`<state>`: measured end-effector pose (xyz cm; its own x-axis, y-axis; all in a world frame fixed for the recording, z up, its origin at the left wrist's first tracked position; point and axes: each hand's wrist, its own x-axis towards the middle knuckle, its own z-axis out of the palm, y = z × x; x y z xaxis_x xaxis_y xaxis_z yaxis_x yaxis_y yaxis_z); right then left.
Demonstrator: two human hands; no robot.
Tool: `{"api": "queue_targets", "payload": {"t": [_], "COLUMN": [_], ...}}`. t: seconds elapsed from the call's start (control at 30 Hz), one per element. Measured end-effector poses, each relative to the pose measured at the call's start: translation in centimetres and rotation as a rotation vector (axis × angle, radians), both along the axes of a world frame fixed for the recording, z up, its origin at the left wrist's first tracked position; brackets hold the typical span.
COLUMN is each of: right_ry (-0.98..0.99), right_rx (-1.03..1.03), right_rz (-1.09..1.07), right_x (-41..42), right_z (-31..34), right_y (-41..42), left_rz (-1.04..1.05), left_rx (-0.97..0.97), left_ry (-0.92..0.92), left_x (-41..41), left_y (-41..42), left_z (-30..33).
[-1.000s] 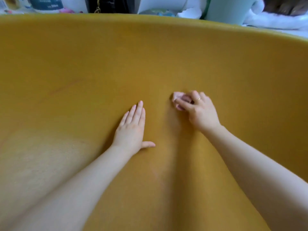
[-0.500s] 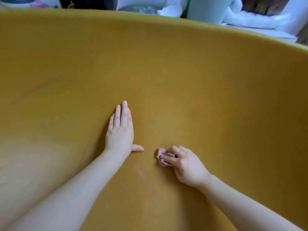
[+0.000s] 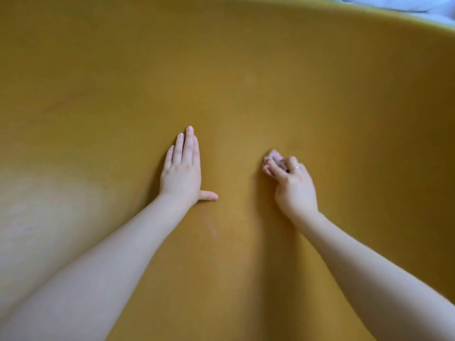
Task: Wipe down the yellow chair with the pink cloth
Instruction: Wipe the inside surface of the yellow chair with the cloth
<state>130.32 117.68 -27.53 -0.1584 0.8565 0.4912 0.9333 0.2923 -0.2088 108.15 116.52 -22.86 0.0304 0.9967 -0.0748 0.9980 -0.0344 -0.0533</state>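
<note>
The yellow chair [image 3: 246, 77] fills almost the whole view, its curved inner surface sweeping up to a rim at the top. My left hand [image 3: 181, 168] lies flat on the surface at centre left, fingers straight and together, thumb out to the right. To its right, my right hand [image 3: 293, 185] grips a small bunched pink cloth [image 3: 272, 157] with curled fingers and presses it against the yellow surface. Most of the cloth is hidden under those fingers; a ring shows on one of them.
A faint pale scuff [image 3: 210, 227] marks the chair below my left hand, and a lighter worn patch [image 3: 44, 205] lies at the left. White bedding [image 3: 403, 3] peeks over the rim at the top right.
My right hand with the cloth swept down the chair surface, then came back up and to the right. My left hand stayed flat in place. The camera has tilted lower.
</note>
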Motion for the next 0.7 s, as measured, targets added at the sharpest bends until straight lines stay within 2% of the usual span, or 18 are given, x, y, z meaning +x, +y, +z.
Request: {"api": "queue_targets", "payload": {"t": [0.17,0.3,0.43,0.53,0.7], "right_ry": [0.045,-0.001,-0.040,-0.061,0.119], "right_rx": [-0.223,-0.369,-0.339,-0.263,-0.231], "right_rz": [0.268,0.446,0.541,0.440,0.017], "right_x": [-5.7,-7.0,-6.7,-6.3,-6.6], "right_z": [-2.8,-2.3,-2.5,-2.9,-1.7], "right_y": [-9.6,-14.9,-14.4,-10.7,-5.7], "left_rz": [-0.039,-0.028,0.041,0.082,0.166], "left_rx": [-0.065,-0.161,-0.180,-0.171,-0.192], "left_ry": [-0.185,-0.131,-0.096,0.006,0.160], "left_x": [-2.3,-4.6,-6.2,-7.4,-9.2], "left_y": [-1.7,-6.0,-9.3,-11.0,-13.0], "left_z": [1.8,1.3,0.8,0.7,0.1]}}
